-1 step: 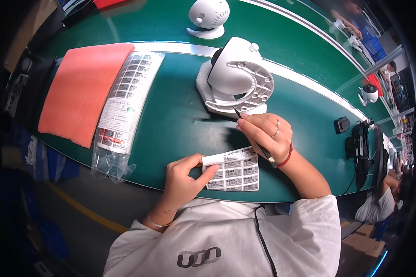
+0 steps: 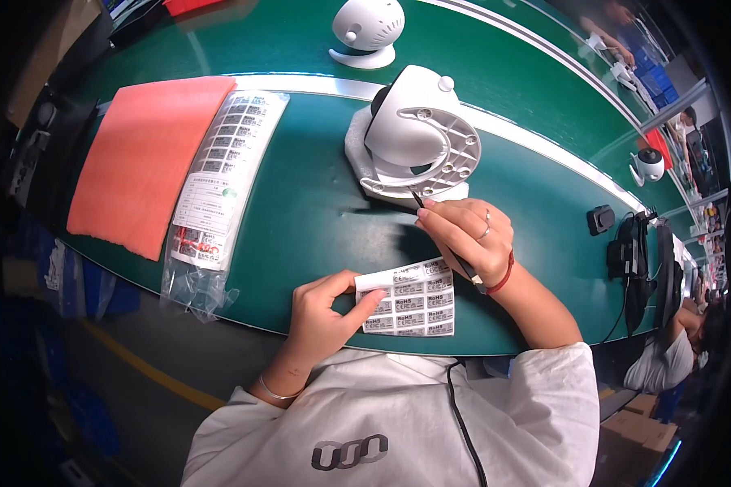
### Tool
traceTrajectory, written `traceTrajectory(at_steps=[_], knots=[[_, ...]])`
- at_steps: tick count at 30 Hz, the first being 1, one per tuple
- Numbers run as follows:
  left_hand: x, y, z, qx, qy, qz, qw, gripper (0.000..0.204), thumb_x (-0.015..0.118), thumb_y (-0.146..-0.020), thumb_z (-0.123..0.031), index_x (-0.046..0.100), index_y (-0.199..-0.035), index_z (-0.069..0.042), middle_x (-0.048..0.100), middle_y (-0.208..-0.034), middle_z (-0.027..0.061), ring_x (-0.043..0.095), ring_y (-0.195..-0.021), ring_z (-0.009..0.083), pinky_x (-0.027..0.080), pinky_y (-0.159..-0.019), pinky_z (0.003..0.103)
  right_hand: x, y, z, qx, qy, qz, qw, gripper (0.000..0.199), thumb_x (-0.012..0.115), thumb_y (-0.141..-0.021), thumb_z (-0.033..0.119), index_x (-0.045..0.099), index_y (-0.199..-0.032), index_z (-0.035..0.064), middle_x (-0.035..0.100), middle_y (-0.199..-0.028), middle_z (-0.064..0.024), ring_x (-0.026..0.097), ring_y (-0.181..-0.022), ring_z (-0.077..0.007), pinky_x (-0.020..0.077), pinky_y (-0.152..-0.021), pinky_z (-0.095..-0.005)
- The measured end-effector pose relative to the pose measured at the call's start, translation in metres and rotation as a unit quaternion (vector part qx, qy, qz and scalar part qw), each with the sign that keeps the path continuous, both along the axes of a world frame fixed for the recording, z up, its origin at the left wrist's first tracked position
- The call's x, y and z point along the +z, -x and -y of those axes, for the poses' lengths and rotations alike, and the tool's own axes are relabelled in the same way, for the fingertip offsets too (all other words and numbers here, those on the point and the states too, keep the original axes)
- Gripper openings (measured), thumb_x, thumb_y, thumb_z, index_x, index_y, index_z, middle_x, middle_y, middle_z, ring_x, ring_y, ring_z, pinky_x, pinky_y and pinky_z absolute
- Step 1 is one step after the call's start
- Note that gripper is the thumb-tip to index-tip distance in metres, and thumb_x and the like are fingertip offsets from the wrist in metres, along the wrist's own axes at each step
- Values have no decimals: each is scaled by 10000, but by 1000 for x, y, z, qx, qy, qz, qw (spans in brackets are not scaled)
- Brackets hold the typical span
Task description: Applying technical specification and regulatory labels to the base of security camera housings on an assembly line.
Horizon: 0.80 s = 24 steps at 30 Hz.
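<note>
Two bare hands: the right hand (image 2: 469, 237) is the one nearer the white device; the left hand (image 2: 325, 312) is at the near edge of the green table (image 2: 309, 195).
Right fingers: thumb and forefinger pinch a slim dark tool (image 2: 466, 269), its shaft passing back under the palm towards the wrist, its tip pointing away from the person and slightly left.
Tip to base: the ribbed base (image 2: 464, 144) is just beyond the tip, which is at its lower rim; whether they touch cannot be told.
White device: it lies on its side on a pale foam pad (image 2: 355, 150), ahead of the right fingers and a little left; the base's long axis slants from lower left to upper right.
Device's look: smooth, rounded shell (image 2: 414, 101), a small round knob on top, a dark part at its left; the base's underside is bared, with ribs, round holes and a curved opening.
Left fingers: the thumb presses on the left side of a label sheet (image 2: 410, 302), with the other fingers bent at or behind its edge, partly hidden.
Label sheet: white backing, rows of small grey printed labels, a blank strip at upper left; it is nearer the person than the device and well apart from it.
</note>
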<state>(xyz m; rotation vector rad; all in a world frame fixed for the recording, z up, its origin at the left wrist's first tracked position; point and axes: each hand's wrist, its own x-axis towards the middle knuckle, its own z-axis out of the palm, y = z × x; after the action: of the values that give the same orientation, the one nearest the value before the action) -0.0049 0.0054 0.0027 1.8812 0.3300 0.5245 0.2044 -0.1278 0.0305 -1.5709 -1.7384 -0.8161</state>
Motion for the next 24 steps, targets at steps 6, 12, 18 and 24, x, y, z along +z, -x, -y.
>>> traceTrajectory(at_steps=[6, 12, 18, 24], knots=[[-1, 0, 1, 3, 7, 1, 1000, 165, 799, -811, -110, 680, -818, 4, 698, -725, 100, 672, -616, 155, 496, -567, 272, -3, -1, 1, 3, -2, -20, 1000, 272, 814, -699, 58, 724, -955, 46, 729, -882, -71, 672, -704, -173, 533, -583, -277], [1, 1, 0, -2, 7, -8, 1000, 171, 799, -814, -115, 678, -818, 5, 699, -724, 101, 672, -615, 155, 497, -566, 271, -6, 2, 0, 4, -10, -65, 998, 245, 821, -685, 5, 730, -908, 49, 729, -864, -54, 681, -708, -174, 531, -595, -271], [2, 1, 1, 2, 2, -1, 1000, 169, 798, -816, -117, 680, -820, 4, 705, -735, 107, 686, -630, 159, 504, -571, 271, -9, 8, 2, -21, -13, -225, 974, 223, 804, -719, -47, 740, -923, 17, 740, -869, -81, 717, -737, -194, 551, -665, -270], [2, 2, 2, 1, 2, 5, 1000, 174, 797, -817, -121, 677, -817, 5, 703, -732, 107, 685, -627, 168, 505, -575, 275, -13, 17, 4, -55, -17, -537, 841, 142, 780, -829, 8, 753, -969, -7, 754, -929, -82, 704, -827, -129, 555, -740, -250]])
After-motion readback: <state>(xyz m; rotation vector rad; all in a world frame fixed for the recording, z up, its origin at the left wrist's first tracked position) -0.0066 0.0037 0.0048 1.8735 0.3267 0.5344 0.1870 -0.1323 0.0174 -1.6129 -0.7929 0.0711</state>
